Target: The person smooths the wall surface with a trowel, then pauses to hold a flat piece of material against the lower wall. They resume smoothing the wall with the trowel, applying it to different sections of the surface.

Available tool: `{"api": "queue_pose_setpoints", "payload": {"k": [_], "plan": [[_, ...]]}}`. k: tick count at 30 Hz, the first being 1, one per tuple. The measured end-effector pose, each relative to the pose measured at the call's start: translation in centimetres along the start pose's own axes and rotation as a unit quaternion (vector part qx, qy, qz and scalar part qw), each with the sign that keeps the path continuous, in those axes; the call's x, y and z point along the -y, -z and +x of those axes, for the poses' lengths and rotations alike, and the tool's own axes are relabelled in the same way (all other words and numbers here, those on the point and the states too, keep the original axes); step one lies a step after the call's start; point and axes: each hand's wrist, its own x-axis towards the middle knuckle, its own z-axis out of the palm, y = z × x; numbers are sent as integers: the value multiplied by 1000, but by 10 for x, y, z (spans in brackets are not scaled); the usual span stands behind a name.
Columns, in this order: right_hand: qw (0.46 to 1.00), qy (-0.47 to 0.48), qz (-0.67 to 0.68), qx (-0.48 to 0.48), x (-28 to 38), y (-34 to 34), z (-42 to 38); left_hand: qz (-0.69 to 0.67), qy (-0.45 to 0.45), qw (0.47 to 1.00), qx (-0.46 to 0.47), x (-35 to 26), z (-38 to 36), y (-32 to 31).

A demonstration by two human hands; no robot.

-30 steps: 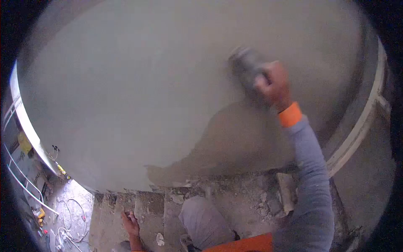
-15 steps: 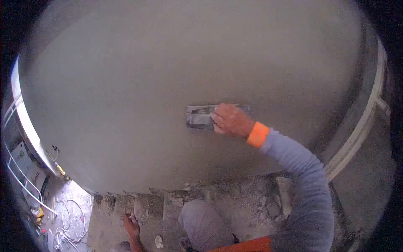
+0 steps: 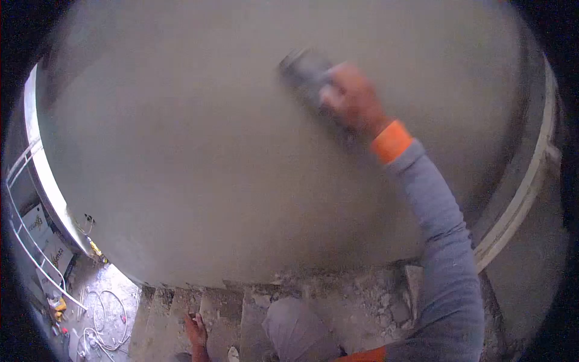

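Note:
My right hand, with an orange cuff at the wrist, grips a grey rectangular plastering float. The float lies against the broad grey plastered wall, tilted with its far end up to the left. Motion smears both hand and float. Low in the view, my left hand hangs over the steps, off the wall. Its fingers look loosely bent and apart, with no tool visible in them.
Rough concrete steps strewn with rubble run along the wall's foot. A white cable lies coiled on the floor at lower left, near a white metal rail. A pale edge strip borders the wall at right.
My right hand has swept the float upward along the wall, turning it from level to slanted. My left hand has shifted slightly down and right in view.

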Motion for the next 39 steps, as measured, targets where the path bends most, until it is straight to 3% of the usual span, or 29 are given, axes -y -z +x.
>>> {"api": "queue_pose_setpoints", "payload": {"k": [2, 5, 7, 8, 9, 11, 14, 16, 18, 19, 20, 21, 24, 25, 27, 29, 30, 31, 32, 34, 35, 36, 38, 39], "plan": [[996, 82, -11, 14, 42, -11, -24, -33, 88, 995, 35, 2, 5, 1], [998, 11, -8, -53, 4, 34, -19, -29, 77, 996, 43, 22, 4, 1], [968, -151, -101, -171, -58, 76, -11, -58, 110, 992, 33, -17, 5, 16], [939, -149, -207, -232, -101, 101, -9, -70, 125, 989, 28, -30, 7, 24], [922, -193, -219, -255, -121, 123, -5, -74, 119, 990, 24, -30, 8, 27], [856, -215, -370, -290, -185, 145, -2, -85, 107, 990, 16, -26, 10, 28], [861, -303, -333, -239, -162, 119, 45, -130, 96, 987, 10, -29, 9, 25], [923, -58, -332, -184, -114, 73, 82, -105, 87, 990, 28, -20, 9, 16], [957, -84, -175, -215, -46, 2, 117, -60, 73, 995, 45, -15, 13, 13], [983, -152, -89, -60, 6, -15, 130, -31, 65, 996, 56, -21, 16, 13], [993, -4, -93, -70, 13, -73, 130, -4, 58, 996, 68, -24, 18, 10], [986, 29, 66, -148, 71, -103, 114, -24, 57, 997, 51, -21, 16, 3], [983, 19, 114, 146, 179, -166, 54, -39, 39, 998, 13, -20, 14, -2], [979, 124, 94, 131, 191, -188, 22, -15, 28, 999, 13, -33, 14, 5], [955, 206, 129, 168, 199, -185, -18, -2, 43, 999, 29, -31, 10, 16], [951, 266, 138, 78, 180, -160, -22, -30, 94, 993, 61, -11, 10, 18], [966, 151, 137, 157, 159, -127, -5, -49, 90, 994, 32, -21, 14, 19], [991, 50, 92, 89, 130, -91, 17, -67, 88, 994, 5, -39, 16, 26], [992, 87, -15, -86, 78, -69, 35, -86, 86, 992, -21, -49, 17, 29], [963, 2, -168, -209, -12, 2, 80, -69, 69, 995, -13, -32, 17, 25], [940, -45, -243, -234, -54, 33, 95, -60, 65, 996, -6, -26, 16, 22], [890, -123, -417, -138, -104, 54, 107, -50, 60, 997, 0, -21, 16, 19], [900, -235, -312, -195, -114, 64, 126, -32, 62, 997, 19, -17, 15, 13], [916, -188, -296, -195, -104, 52, 133, -49, 86, 994, 36, -27, 17, 15]]}}
